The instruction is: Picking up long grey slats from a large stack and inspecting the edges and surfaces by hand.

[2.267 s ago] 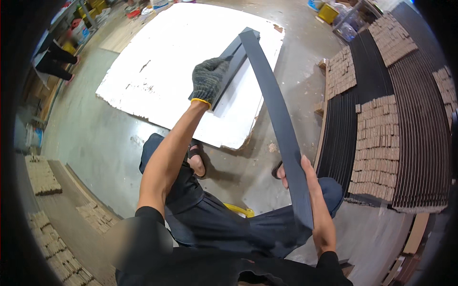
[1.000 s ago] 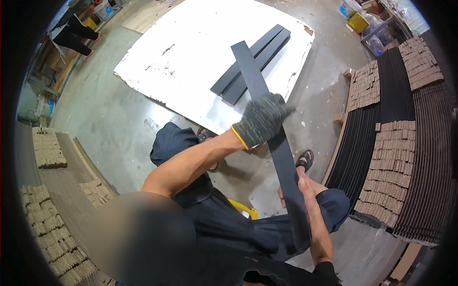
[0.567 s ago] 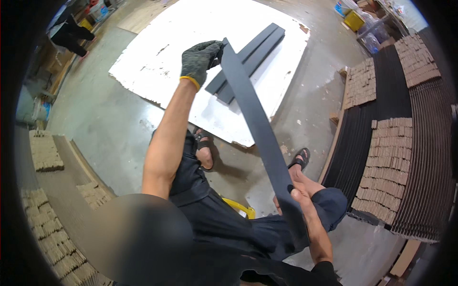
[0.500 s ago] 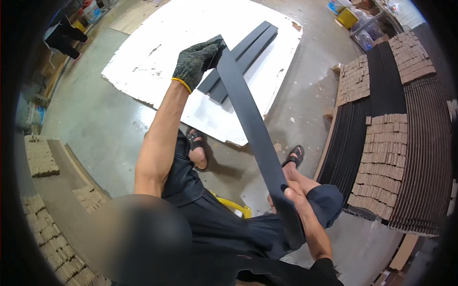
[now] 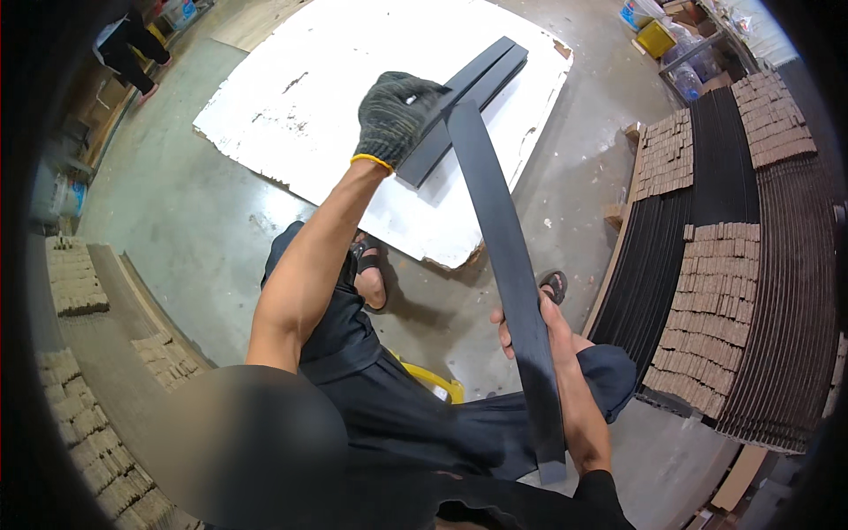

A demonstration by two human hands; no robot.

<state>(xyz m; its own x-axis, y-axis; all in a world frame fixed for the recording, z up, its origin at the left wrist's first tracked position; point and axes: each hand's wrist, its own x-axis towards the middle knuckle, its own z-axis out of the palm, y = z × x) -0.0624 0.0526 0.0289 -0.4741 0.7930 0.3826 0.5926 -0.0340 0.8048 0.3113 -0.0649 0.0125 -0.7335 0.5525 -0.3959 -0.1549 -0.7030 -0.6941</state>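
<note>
My right hand [image 5: 556, 327], bare, is wrapped around a long dark grey strip [image 5: 502, 216]. The strip slants from over the white board down to my lap, its lower end by my right forearm. My left hand [image 5: 395, 115], in a dark knitted glove with a yellow cuff edge, is apart from the strip's upper end. Its fingers reach toward two similar dark strips [image 5: 481, 93] lying side by side on the white board. A small white gap shows between the gloved fingers. Whether the fingertips touch the lying strips is hard to tell.
The large white board [image 5: 274, 115] with chipped edges lies ahead of my feet. Tall stacks of brown and black strips [image 5: 707, 291] stand at right, more brown stacks [image 5: 75, 274] at left. A yellow object [image 5: 428, 380] is under me. Another person [image 5: 132, 49] stands far left.
My left hand has let go of the held strip's upper end and moved right, toward the lying strips. The held strip is more upright, and my right hand grips it slightly higher in view.
</note>
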